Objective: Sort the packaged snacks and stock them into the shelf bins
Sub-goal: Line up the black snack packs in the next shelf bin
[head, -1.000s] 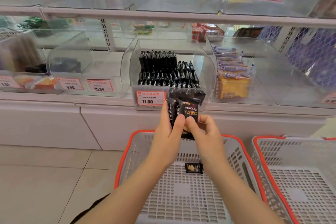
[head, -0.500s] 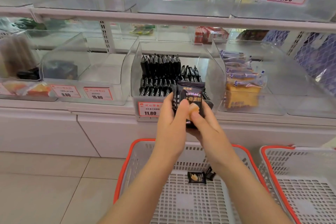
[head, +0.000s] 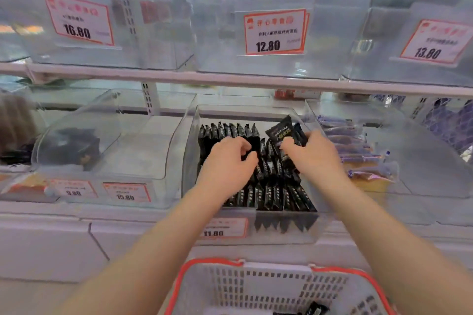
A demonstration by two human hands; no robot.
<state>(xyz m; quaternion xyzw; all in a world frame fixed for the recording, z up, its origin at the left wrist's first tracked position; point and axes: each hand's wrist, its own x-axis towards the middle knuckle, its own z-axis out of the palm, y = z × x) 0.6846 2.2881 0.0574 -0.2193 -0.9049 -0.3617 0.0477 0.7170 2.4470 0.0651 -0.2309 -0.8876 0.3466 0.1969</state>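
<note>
Both hands are inside the clear bin [head: 190, 135] of upright black snack packets [head: 276, 197] on the lower shelf. The right hand [head: 311, 155] pinches a few black packets [head: 282, 132] above the back rows; the left hand [head: 227, 161] has its fingers curled into the rows. Dropped carelessly, they could land flat or topple neighbours; more wait in the basket [head: 256, 267].

You get bright, even, shadowless light across the shelf. The clear bins [head: 163, 151] carry pale glare, strongest at 11 and 1 o'clock. Motion blur softens everything; the price tags [head: 275, 32] stay just readable. Toward 9 and 3 o'clock the wide lens bends lines, and detail smears.
</note>
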